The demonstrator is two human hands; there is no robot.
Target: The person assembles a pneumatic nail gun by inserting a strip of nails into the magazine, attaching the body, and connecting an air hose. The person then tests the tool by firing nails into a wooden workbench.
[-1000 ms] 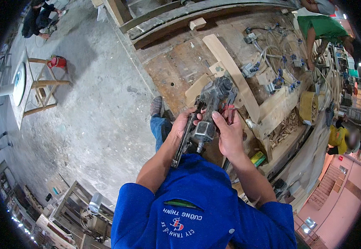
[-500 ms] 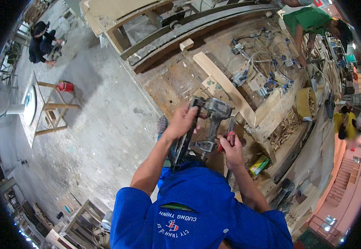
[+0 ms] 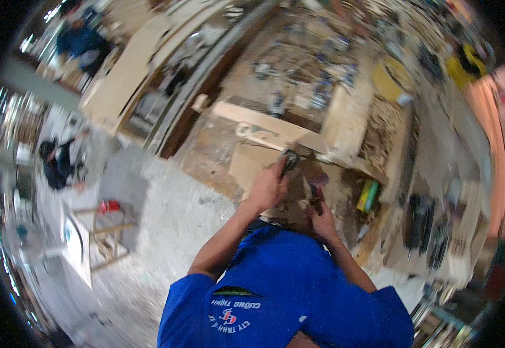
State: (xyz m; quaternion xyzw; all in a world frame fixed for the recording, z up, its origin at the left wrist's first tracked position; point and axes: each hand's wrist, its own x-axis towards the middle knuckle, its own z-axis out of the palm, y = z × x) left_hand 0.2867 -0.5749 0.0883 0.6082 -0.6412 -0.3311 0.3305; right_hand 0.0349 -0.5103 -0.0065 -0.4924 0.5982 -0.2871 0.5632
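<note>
My left hand (image 3: 268,187) is closed around a dark tool (image 3: 290,160), the nail gun seen more plainly half a second ago; motion blur now hides most of its body. My right hand (image 3: 323,220) grips a pair of pliers (image 3: 316,196), smeared by the motion, whose red handles showed earlier. Both hands are over the near part of a wooden workbench. Just beyond them lie a flat tan panel (image 3: 246,165) and a long pale board (image 3: 264,123), which meets a wider board (image 3: 348,119) at a corner.
Hoses and blue-tipped fittings (image 3: 322,87) clutter the bench's far side. A yellow round container (image 3: 384,81) stands beyond a pile of wood bits (image 3: 383,130). A green-and-yellow box (image 3: 368,196) lies to the right. Leftward are a small table (image 3: 78,240), a red can (image 3: 108,206) and a crouching person (image 3: 58,165).
My view has swung, so the bench and floor sit differently in it. The nail gun has turned from side-on to mostly hidden. Both hands keep their tools.
</note>
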